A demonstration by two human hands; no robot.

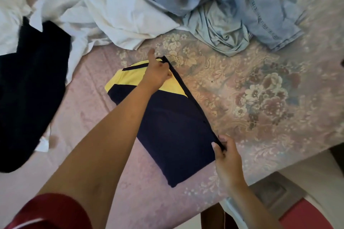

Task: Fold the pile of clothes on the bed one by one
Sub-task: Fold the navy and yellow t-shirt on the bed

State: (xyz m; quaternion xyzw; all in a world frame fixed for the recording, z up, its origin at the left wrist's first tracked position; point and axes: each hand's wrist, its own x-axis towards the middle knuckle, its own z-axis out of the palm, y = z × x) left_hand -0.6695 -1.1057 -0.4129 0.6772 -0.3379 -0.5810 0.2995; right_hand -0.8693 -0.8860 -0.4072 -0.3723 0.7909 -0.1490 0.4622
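Currently, head view: navy-and-yellow knit garment (pixel 167 126) lies half-folded on the pink floral bed (pixel 242 80). Left hand (pixel 156 72) pinches its far edge w/ curled fingers, right hand (pixel 226 156) pinches the near end, prob. to keep the fold line taut and straight. Unfolded white (pixel 104 15), pale-blue (pixel 232 11) & black clothes (pixel 31 83) wait behind.

a pink floral bed (pixel 260 98) carries a navy-and-yellow garment (pixel 167 135), white clothes (pixel 111 15), blue clothes (pixel 232 15) and a black garment (pixel 28 89).
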